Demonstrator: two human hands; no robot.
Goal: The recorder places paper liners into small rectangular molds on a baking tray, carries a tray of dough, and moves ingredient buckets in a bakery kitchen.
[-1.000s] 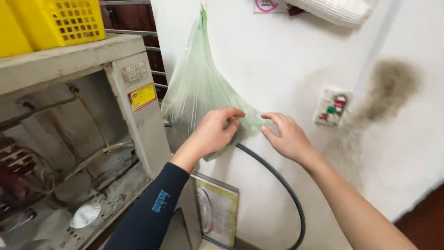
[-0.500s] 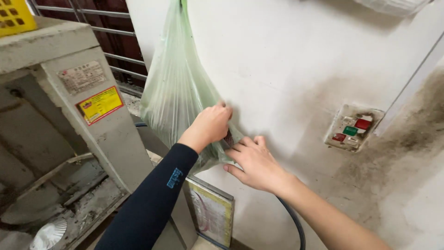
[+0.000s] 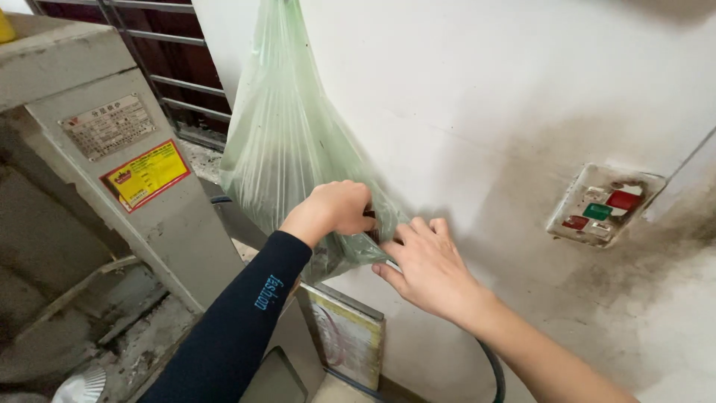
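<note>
A pale green plastic bag [image 3: 287, 149] hangs against the white wall, full and sagging at the bottom. My left hand [image 3: 337, 209], in a dark blue sleeve, is closed on the bag's lower right side. My right hand [image 3: 426, 267] lies flat with fingers spread just below and right of it, its fingertips touching the bag's bottom corner next to the wall. What is inside the bag is too blurred to tell.
A grey metal machine [image 3: 112, 179] with a yellow-and-red label stands at the left. A switch box [image 3: 603, 207] with red and green buttons sits on the stained wall at right. A black hose [image 3: 492, 369] and a framed board [image 3: 347, 339] lean below the bag.
The view has moved closer and lower on the bag. My left hand has tightened on the bag's lower side, and my right hand has dropped beneath it.
</note>
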